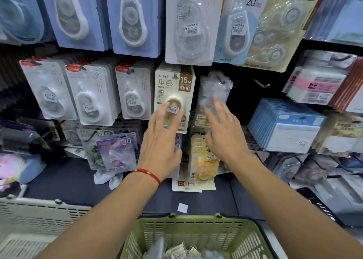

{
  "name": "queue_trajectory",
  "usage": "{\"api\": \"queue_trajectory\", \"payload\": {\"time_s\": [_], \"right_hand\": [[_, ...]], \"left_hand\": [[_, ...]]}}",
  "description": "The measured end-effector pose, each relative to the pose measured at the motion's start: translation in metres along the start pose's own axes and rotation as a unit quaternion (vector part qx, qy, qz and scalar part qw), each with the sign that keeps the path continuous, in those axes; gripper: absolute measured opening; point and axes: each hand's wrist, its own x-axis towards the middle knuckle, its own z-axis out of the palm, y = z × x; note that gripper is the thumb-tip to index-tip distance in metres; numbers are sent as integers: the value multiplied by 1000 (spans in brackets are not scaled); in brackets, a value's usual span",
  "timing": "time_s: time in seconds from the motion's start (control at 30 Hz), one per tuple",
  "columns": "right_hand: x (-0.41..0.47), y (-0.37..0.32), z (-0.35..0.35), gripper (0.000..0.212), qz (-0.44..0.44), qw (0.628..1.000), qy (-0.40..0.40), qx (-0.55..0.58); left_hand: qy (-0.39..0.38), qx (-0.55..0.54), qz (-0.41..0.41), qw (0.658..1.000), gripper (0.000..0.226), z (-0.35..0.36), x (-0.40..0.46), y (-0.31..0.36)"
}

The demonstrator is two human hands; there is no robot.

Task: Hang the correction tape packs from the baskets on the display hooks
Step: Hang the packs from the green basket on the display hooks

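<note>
Correction tape packs hang in rows on the display hooks. A beige pack marked 15M (173, 85) hangs in the middle row, and the straight fingers of my left hand (160, 140) touch its lower part. Right of it hangs a clear plastic pack (214, 87); my right hand (224, 133) is spread just below it, fingertips at its bottom edge, blurred. A yellow pack (204, 160) hangs lower, between my wrists. The green basket (253, 233) at the bottom holds several small packs. Neither hand holds anything.
A white basket (39, 217) stands at the lower left and a dark one (318, 205) at the lower right. A bare hook (261, 83) sticks out right of the clear pack. Blue notepads (290, 125) and other stationery fill the right side.
</note>
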Motion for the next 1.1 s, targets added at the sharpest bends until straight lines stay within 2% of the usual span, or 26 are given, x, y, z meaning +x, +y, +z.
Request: {"api": "queue_trajectory", "payload": {"time_s": [0.23,0.4,0.5,0.63,0.7,0.77,0.83,0.9,0.93,1.0,1.1], "right_hand": [[67,11,28,92,61,997,-50,-25],[102,18,34,104,71,993,-91,-20],[94,16,36,87,72,994,-82,-3],[38,17,31,52,58,994,-65,73],[-9,18,27,38,49,990,-65,112],[-57,19,25,27,49,985,-99,135],[-102,19,30,24,60,965,-197,162],[-147,17,43,24,74,926,-318,190],[-168,14,52,25,69,908,-371,184],[-209,4,72,29,42,870,-470,142],[-264,-17,99,68,47,807,-574,134]], "left_hand": [[-29,30,14,999,108,7,-5,-11],[-43,35,28,998,105,11,-3,-13],[-34,34,37,998,96,11,-3,-14],[-2,21,43,999,52,17,-11,-13],[-70,36,64,995,34,27,-22,-15],[-220,77,90,968,31,41,-41,-16],[-370,132,109,913,38,58,-69,-18],[-478,156,107,858,42,76,-103,-20],[-510,158,97,840,41,84,-121,-22],[-547,138,45,825,41,99,-157,-27],[-556,80,-85,823,46,114,-212,-32]]}}
